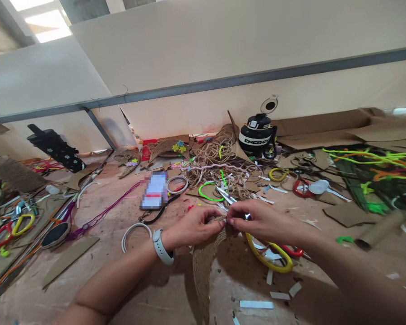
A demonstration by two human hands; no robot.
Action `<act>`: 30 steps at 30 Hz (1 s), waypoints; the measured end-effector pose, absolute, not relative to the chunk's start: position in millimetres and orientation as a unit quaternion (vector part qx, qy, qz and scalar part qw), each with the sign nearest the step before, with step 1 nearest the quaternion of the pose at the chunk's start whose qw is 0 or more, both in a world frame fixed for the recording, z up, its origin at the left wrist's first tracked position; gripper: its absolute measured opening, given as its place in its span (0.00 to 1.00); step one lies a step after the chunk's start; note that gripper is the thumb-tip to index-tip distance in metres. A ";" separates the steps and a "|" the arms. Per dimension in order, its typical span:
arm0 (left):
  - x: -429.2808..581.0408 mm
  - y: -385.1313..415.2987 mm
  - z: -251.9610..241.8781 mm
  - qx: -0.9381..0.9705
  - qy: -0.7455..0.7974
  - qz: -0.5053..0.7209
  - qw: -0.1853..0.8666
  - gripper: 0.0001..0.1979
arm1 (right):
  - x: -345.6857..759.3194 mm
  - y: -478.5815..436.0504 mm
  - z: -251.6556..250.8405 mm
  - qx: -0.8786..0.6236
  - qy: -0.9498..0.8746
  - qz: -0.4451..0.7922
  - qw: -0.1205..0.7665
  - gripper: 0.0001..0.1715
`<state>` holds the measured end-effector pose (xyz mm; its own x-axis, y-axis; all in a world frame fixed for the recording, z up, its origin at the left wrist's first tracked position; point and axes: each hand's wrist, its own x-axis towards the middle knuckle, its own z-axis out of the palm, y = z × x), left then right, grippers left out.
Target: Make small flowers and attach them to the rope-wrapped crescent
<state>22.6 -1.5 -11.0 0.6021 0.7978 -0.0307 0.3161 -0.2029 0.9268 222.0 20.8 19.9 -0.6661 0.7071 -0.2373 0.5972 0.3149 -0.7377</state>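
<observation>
A curved piece covered in rows of brown jute twine (pixel 203 275) hangs down toward the lower edge of the view. Its upper end is gripped by my left hand (pixel 201 225), thumb on top and fingers curled behind. Close beside it, the fingertips of my right hand (pixel 257 221) pinch the jute twine at that same end; the exact pinch point is partly hidden. Under my right hand lie yellow-handled scissors (pixel 274 259), their blades (pixel 226 195) showing beyond my fingers.
Behind my hands is a heap of loose twine (pixel 213 155), with a black bottle (pixel 256 137), its lid up. A phone (pixel 154 192) and white rings (pixel 137 232) lie left. Cardboard scraps (pixel 348 212), a cardboard tube (pixel 380 230) and coloured cords (pixel 375 162) lie right.
</observation>
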 end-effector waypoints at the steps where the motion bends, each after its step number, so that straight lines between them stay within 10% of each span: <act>1: 22.6 -1.7 -10.7 0.735 0.381 0.237 0.508 0.12 | 221.6 20.8 19.8 -0.404 -0.808 0.424 0.064 0.13; 30: 22.2 -1.2 -11.4 0.732 0.382 0.224 0.517 0.15 | 222.1 23.5 19.2 -0.403 -0.808 0.425 0.070 0.12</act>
